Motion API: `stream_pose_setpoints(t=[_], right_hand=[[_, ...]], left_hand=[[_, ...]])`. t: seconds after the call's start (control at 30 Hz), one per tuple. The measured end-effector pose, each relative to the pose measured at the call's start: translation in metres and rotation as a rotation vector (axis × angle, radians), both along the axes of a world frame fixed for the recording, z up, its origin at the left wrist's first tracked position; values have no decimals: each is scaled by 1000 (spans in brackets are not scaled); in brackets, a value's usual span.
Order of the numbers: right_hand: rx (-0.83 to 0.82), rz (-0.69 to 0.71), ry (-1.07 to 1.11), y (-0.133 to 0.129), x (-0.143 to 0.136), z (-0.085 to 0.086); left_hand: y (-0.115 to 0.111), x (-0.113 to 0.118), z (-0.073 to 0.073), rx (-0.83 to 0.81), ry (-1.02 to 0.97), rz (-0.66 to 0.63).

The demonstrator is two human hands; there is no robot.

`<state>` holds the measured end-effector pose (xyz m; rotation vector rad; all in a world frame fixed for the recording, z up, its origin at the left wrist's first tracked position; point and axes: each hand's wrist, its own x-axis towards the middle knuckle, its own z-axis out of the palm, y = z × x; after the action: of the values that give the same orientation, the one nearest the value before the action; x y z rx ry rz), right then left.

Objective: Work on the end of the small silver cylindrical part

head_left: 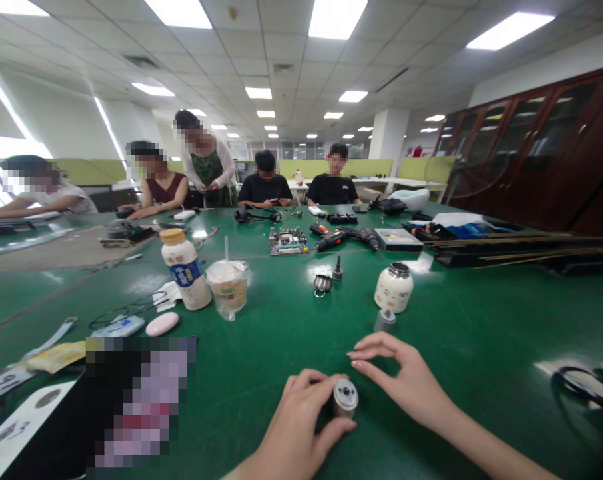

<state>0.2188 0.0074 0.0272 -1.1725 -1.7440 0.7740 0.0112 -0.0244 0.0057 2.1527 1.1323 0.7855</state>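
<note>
My left hand has its thumb and fingers curled around a small silver cylinder that looks like an electric motor. The motor stands upright, its round end face turned up, with a dark spot in the centre and small holes beside it. Just right of it hovers my right hand, thumb and forefinger tips brought close in a pinch. Whatever those tips hold, if anything, is too small to make out. A second, similar metal cylinder stands beyond my right hand, close to a cream-coloured jar.
Farther off lie a metal clip-like part, a drill chuck, a circuit board and power drills. At left stand a bottle and a lidded cup, near a pink oval case. Several people sit or stand across the table.
</note>
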Motion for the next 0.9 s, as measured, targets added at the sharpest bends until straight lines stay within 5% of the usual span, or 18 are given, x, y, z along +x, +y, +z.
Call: stream_pose_setpoints(t=[0.17,0.43,0.6,0.8,0.9], right_hand=[[-39,27,-92,14,13,-18],[30,93,-46,-18,-9,12],[59,119,-104,-23,-15,8],[123,-57,-6,-19,-10,11],[94,7,-12,-22,-10,14]], left_hand=[[1,0,0,-5,17,-9],[1,1,0,17,5,-23],[1,0,-2,35,2,-22],[2,1,-1,42,-2,-11],[1,0,-2,45,-9,-9]])
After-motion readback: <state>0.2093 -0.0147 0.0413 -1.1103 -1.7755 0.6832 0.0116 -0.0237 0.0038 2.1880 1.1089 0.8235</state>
